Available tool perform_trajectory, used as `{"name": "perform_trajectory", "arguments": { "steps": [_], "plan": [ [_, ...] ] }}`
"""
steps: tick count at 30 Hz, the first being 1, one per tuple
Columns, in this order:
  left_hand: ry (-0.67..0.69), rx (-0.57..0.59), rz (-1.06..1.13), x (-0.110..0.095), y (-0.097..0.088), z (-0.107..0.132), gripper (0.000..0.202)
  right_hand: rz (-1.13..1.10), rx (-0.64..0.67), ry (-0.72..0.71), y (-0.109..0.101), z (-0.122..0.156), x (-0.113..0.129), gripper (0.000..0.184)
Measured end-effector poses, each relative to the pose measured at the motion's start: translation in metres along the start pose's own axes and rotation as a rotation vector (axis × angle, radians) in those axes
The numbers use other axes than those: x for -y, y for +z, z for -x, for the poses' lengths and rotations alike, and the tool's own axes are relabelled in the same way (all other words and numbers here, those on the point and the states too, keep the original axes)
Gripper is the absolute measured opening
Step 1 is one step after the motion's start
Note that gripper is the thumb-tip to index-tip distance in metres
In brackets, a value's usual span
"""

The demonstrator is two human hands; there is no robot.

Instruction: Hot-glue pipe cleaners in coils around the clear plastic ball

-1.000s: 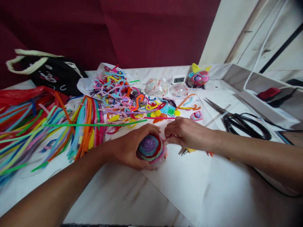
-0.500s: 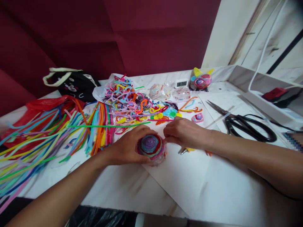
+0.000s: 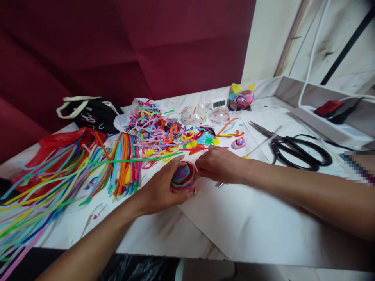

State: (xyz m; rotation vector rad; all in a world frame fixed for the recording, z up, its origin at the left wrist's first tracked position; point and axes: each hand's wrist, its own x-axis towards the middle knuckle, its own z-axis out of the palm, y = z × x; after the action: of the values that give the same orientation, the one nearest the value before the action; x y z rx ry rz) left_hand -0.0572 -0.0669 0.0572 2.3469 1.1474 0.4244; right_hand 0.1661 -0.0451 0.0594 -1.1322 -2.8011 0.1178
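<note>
Chenille-stem ball [image 3: 183,175], coiled in purple, red and green rings, rests on the white paper sheet [image 3: 234,218] near the table's front middle; left hand [image 3: 159,189] cups it from the left, fingers curled around it; right hand [image 3: 221,166] pinches narrowly at its right edge, what it grips too small to tell; probably best to hold the ball firm and press each turn snug; scissors [image 3: 293,150] lie well apart on the right

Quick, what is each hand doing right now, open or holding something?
Left hand: closed around the multicoloured pipe-cleaner ball.
Right hand: fingers curled at the ball's edge; whether they pinch it cannot be told.
</note>
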Motion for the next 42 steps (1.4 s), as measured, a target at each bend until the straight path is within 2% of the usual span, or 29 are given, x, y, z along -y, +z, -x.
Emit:
{"name": "perform_trajectory", "arguments": {
  "steps": [2, 5, 9, 12, 15, 18, 21, 25, 32, 35, 42],
  "plan": [
    [-0.012, -0.078, -0.065, -0.008, 0.011, 0.0, 0.054, -0.005, 0.002, 0.006, 0.0, -0.001, -0.001, 0.026],
    [-0.027, -0.135, -0.151, -0.015, 0.022, -0.004, 0.036, -0.018, 0.009, 0.017, 0.001, -0.001, 0.0, 0.028],
    [-0.078, -0.18, -0.145, -0.014, 0.024, -0.008, 0.032, -0.068, 0.003, 0.002, 0.003, -0.002, 0.001, 0.025],
    [-0.078, -0.187, -0.122, -0.012, 0.017, -0.008, 0.033, -0.127, -0.03, -0.031, -0.002, -0.001, 0.0, 0.022],
    [-0.005, -0.265, -0.139, -0.014, 0.006, -0.008, 0.036, -0.177, -0.08, -0.055, -0.016, 0.003, -0.001, 0.019],
    [0.081, -0.335, -0.129, -0.024, -0.008, -0.013, 0.04, -0.201, -0.142, -0.081, -0.035, 0.01, -0.004, 0.014],
    [0.147, -0.369, -0.077, -0.037, -0.019, -0.02, 0.04, -0.214, -0.267, -0.129, -0.052, 0.02, -0.006, 0.01],
    [0.242, -0.385, -0.006, -0.046, -0.026, -0.031, 0.041, -0.221, -0.403, -0.209, -0.067, 0.033, -0.008, 0.012],
    [0.32, -0.358, 0.156, -0.043, -0.023, -0.042, 0.043, -0.257, -0.504, -0.277, -0.077, 0.04, -0.011, 0.012],
    [0.346, -0.353, 0.2, -0.041, -0.021, -0.043, 0.045, -0.312, -0.512, -0.272, -0.075, 0.04, -0.013, 0.008],
    [0.447, -0.327, 0.159, -0.033, -0.017, -0.04, 0.052, -0.414, -0.418, -0.131, -0.07, 0.039, -0.007, 0.004]
  ]
}}
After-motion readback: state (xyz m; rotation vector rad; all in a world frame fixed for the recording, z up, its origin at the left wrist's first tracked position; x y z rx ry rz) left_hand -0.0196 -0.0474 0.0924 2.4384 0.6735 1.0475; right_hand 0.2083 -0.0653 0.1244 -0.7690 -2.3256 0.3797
